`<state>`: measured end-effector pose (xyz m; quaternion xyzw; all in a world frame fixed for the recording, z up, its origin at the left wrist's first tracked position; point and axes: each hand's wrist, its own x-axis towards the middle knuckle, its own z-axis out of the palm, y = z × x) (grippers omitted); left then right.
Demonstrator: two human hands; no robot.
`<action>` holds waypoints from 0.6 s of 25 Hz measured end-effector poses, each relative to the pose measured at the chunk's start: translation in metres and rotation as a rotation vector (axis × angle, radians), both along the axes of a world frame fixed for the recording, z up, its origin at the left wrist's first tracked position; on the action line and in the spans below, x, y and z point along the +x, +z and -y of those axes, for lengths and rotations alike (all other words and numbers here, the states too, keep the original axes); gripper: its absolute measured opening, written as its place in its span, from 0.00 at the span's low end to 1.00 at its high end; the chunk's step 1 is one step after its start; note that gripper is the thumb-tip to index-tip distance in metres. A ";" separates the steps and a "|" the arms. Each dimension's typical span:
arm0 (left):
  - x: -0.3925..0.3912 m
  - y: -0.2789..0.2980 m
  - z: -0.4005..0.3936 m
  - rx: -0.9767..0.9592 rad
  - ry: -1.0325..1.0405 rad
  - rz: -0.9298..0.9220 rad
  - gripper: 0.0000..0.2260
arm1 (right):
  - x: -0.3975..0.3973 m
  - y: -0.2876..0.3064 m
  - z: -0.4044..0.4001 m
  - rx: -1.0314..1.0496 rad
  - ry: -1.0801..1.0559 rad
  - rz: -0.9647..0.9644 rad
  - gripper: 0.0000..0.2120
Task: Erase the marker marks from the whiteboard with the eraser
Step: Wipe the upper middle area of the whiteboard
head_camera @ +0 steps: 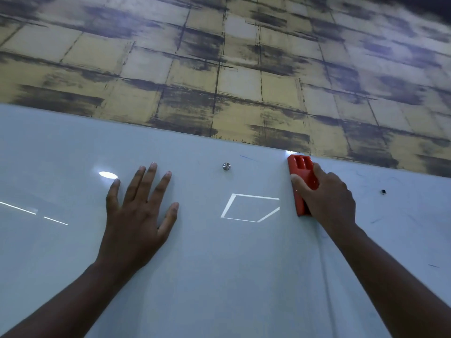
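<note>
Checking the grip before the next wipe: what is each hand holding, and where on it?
The right hand grips the red eraser round its lower half. The left hand holds nothing; it lies flat on the whiteboard.

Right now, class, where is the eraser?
Head view: the red eraser is gripped in the right hand near the whiteboard top edge, right of the metal stud.

My left hand (138, 211) lies flat, fingers spread, on the whiteboard (219, 264); right hand (327, 198) grips the red eraser (300, 176).
</note>
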<state>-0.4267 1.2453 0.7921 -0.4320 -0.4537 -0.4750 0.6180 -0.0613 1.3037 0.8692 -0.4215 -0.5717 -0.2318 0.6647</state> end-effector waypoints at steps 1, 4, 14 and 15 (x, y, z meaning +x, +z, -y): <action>0.000 0.000 0.000 0.005 0.002 0.000 0.31 | -0.003 0.006 0.001 0.005 -0.024 -0.006 0.34; 0.001 -0.002 -0.002 0.021 -0.001 -0.004 0.31 | -0.016 0.026 0.007 0.021 -0.059 0.027 0.30; 0.001 -0.002 -0.002 0.013 -0.002 0.001 0.30 | -0.117 0.100 0.070 0.011 0.002 0.686 0.31; 0.001 -0.002 -0.002 0.014 -0.006 0.000 0.31 | -0.130 0.100 0.074 0.037 -0.006 0.734 0.31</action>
